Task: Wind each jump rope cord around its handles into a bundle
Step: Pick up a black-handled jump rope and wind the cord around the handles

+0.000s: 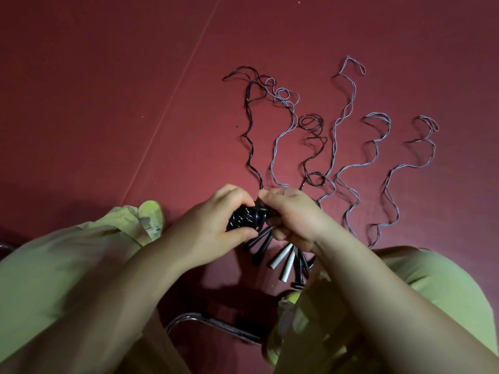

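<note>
Head view: left hand (216, 220) and right hand (294, 217) grip black bundle (247, 216)

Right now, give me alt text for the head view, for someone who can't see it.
Both hands, left hand and right hand, grip a wound black rope bundle above a red floor. Unwound ropes snake away beyond; their black and white handles fan out below.
</note>
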